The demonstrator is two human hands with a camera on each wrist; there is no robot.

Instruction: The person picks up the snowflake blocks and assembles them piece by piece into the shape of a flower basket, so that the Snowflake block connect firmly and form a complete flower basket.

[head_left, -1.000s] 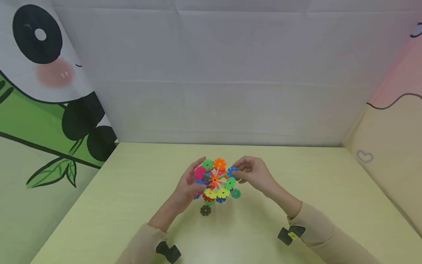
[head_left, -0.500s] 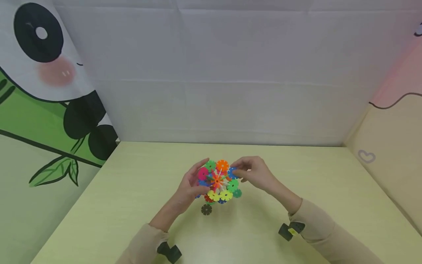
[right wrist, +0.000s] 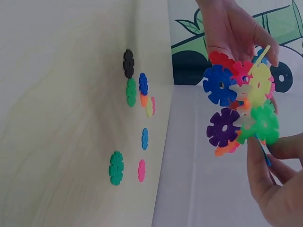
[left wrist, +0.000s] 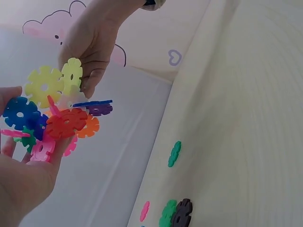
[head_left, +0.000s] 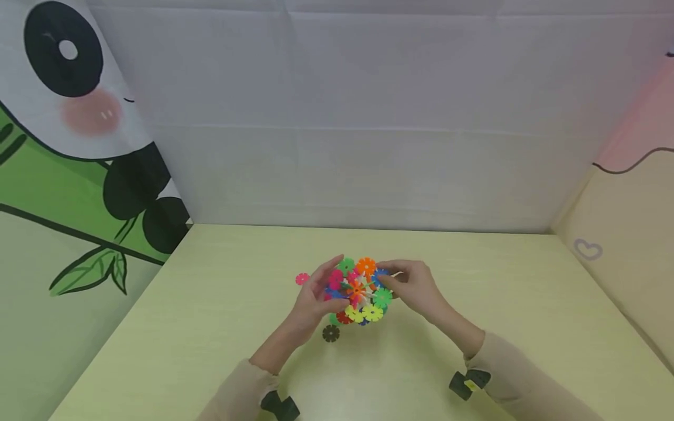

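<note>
Cluster of colourful notched plastic discs (head_left: 356,290), left hand (head_left: 309,307) gripping, right hand (head_left: 420,289) pinching blue disc (head_left: 377,275).
Seemingly attaching; next needs firm pressing.

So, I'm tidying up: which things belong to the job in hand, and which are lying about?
In the job:
cluster of slotted flower-shaped discs, held by the left hand
blue disc at its edge, pinched by the right hand

Loose on the table, perhaps spares:
black disc
green disc beside it
dark green disc
pink discs
dark blue disc
light blue disc
orange disc
yellow disc
</note>
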